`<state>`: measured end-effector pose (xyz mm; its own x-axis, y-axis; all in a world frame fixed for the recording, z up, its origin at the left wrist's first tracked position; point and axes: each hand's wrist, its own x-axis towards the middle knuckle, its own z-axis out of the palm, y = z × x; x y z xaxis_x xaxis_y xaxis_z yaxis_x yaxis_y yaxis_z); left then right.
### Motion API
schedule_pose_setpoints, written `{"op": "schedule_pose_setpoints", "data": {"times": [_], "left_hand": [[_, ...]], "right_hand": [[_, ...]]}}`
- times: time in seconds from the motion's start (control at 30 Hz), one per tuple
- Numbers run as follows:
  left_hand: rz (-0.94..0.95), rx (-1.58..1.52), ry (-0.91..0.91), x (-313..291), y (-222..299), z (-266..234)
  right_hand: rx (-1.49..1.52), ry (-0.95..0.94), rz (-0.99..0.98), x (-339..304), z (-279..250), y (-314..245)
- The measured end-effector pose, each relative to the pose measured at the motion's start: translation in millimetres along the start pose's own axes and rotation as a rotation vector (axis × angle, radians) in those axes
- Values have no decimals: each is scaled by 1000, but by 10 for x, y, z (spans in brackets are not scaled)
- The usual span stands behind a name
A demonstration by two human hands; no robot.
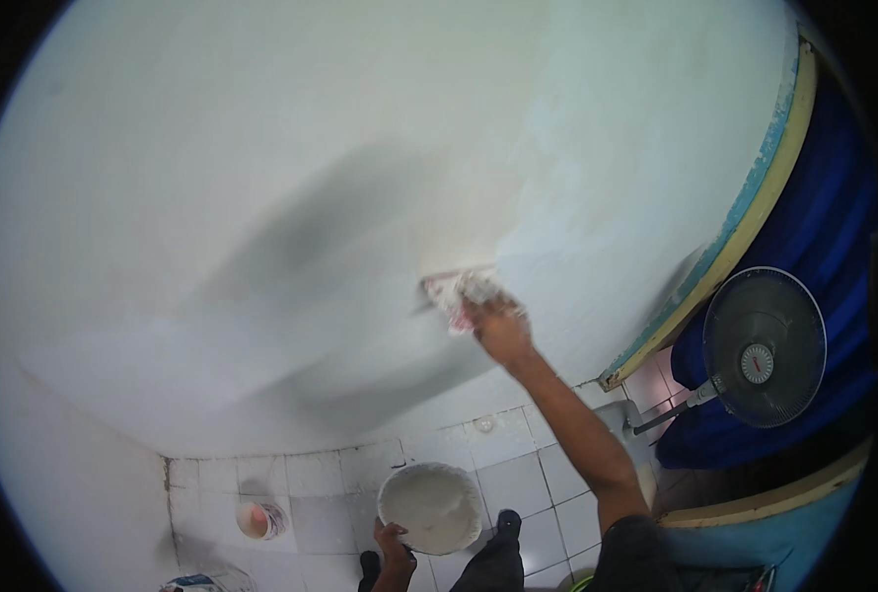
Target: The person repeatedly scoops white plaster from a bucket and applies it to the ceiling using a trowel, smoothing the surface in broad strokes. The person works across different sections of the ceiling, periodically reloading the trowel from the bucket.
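Note:
My right hand (503, 335) reaches up with the arm stretched out and grips a wide, paste-smeared putty knife (446, 286). Its long edge lies against the pale wall (291, 128), where a damp-looking patch shows just above it. White paste coats the tool and some of my fingers. Down below, my left hand (394, 551) holds a round tub (383, 493) by its left rim. Smooth greyish-white paste (437, 508) fills part of the tub, which is above the floor near my feet.
At the right, a standing fan (765, 345) is in front of a blue curtain (843, 247) in a yellow-edged door frame (745, 227). A small container (261, 519) with something orange inside stands on the white tiled floor (518, 488). A bag-like bundle (192, 583) lies at the lower left.

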<state>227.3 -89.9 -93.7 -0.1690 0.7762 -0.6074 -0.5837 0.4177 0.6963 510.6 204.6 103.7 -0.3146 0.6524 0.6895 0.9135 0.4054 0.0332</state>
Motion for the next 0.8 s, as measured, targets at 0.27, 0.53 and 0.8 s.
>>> {"op": "schedule_pose_setpoints", "data": {"times": [0.27,0.53,0.8], "left_hand": [[28,31,16,-29,110,259],[66,-40,72,160,-46,112],[73,-20,96,10,64,167]], "right_hand": [[-1,438,187,1109,-656,294],[160,201,188,-107,469,-77],[602,46,396,174,-150,-152]]}}
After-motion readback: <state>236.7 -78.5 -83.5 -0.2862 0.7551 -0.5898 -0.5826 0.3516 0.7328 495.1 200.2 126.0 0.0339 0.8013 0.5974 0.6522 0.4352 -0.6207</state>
